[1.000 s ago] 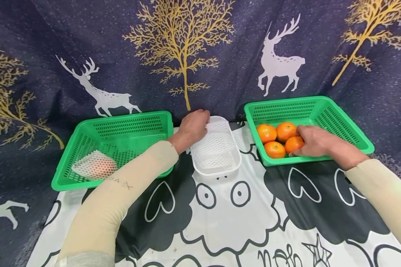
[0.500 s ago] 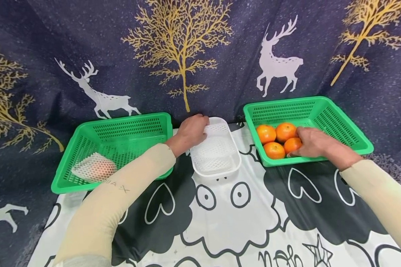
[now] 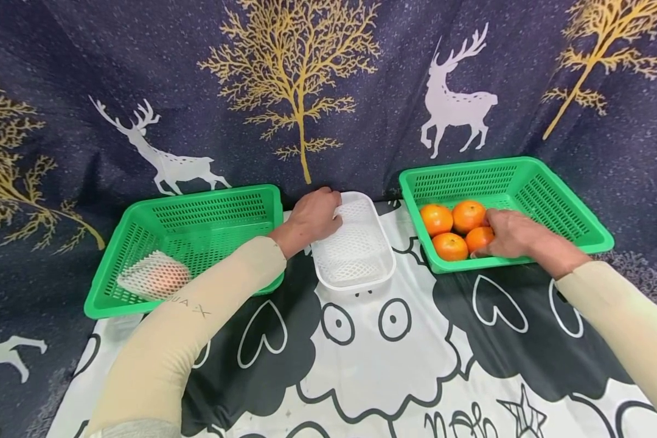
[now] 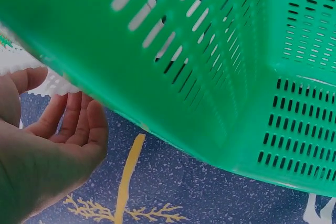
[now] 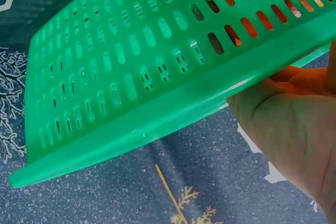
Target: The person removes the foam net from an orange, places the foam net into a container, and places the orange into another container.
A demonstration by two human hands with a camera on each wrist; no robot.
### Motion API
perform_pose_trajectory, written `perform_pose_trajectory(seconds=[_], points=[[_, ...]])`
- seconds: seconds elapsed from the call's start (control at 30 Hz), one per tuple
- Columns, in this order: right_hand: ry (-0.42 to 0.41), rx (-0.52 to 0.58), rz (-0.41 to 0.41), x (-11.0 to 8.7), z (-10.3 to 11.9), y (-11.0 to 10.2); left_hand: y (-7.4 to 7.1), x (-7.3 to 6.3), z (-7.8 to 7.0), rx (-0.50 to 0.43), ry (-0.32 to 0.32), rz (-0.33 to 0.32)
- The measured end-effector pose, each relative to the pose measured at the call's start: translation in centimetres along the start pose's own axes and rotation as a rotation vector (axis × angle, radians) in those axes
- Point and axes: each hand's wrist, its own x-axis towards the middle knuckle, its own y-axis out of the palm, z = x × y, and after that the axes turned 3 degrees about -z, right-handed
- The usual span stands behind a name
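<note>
A small white basket [image 3: 356,283] stands between two green baskets, with white foam netting [image 3: 353,240] lining its inside. My left hand [image 3: 314,214] is at its far left rim. In the left wrist view the thumb and curled fingers [image 4: 97,129] pinch the bumpy edge of the white foam netting [image 4: 60,85]. My right hand [image 3: 510,232] reaches into the right green basket [image 3: 569,207] and grips the nearest orange [image 3: 479,238] between thumb and fingers. In the right wrist view the basket's slotted wall hides the fingertips and most of the oranges.
Other oranges [image 3: 450,246] sit to the left of the right hand. The left green basket [image 3: 219,231] holds a reddish fruit [image 3: 166,278] in white foam netting. A patterned cloth [image 3: 383,377] covers the table. A dark curtain [image 3: 361,121] hangs right behind the baskets.
The netting that lay across the white basket's far right rim a second ago now lies inside it. The left hand has sunk slightly; the right hand stays almost still on the orange.
</note>
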Motion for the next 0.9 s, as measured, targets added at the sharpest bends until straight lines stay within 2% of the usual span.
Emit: perform_pose_trajectory(seconds=[0.9], points=[[0.015, 0.045, 0.013, 0.38, -0.36, 0.38, -0.10, -0.28, 0.47, -0.030, -0.034, 0.021]])
